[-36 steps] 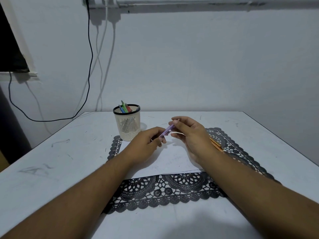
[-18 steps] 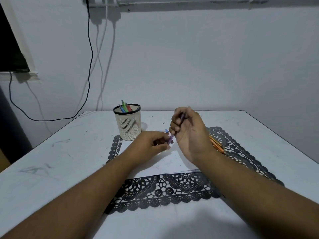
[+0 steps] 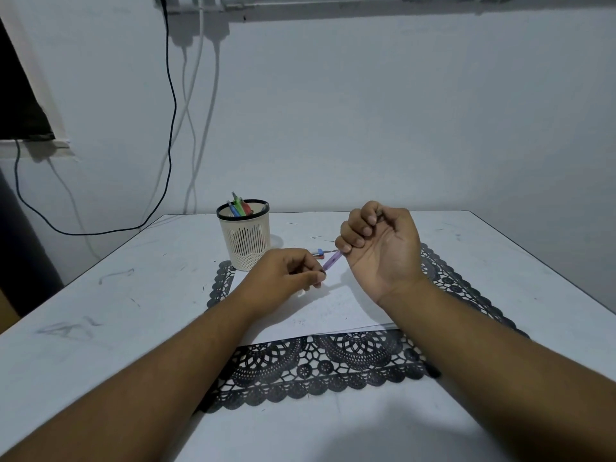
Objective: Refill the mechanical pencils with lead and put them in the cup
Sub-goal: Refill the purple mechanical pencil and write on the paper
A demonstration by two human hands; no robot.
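Observation:
My right hand (image 3: 380, 248) is curled around a purple mechanical pencil (image 3: 332, 261), palm turned toward me, the pencil slanting down to the left. My left hand (image 3: 286, 278) pinches the pencil's lower end with thumb and fingers. A cream mesh cup (image 3: 246, 240) with a black rim stands to the left behind the hands and holds blue, green and red pencils (image 3: 239, 208). A small blue and red lead case (image 3: 318, 253) lies on the table just behind my left hand.
A white sheet of paper (image 3: 320, 311) lies on a black lace placemat (image 3: 333, 368) on the white table (image 3: 100, 328). Cables (image 3: 171, 105) hang down the wall at the back left. The orange pencils seen earlier are hidden behind my right wrist.
My right hand has turned palm up and closed into a fist around the purple pencil, tilting it steeper. My left hand stayed at the pencil's lower end.

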